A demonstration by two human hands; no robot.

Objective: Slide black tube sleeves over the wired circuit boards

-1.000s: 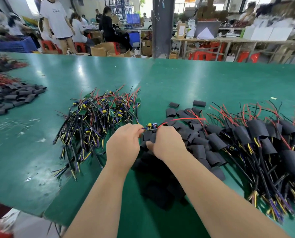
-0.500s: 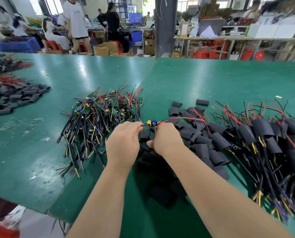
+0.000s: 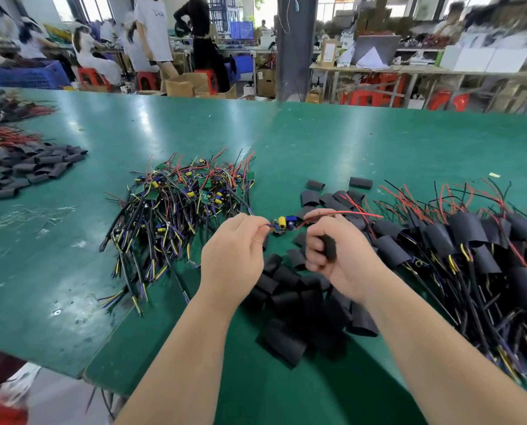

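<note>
Black tube sleeve clenched in the right hand could snag on the circuit board, whose wires the left hand pinches.

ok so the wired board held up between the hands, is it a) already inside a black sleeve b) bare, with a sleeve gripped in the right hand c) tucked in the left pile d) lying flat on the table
b: the wired circuit board hangs bare between the hands, its yellow and blue parts in plain view. The left hand pinches its wire end, and the right hand grips a black tube sleeve.
</note>
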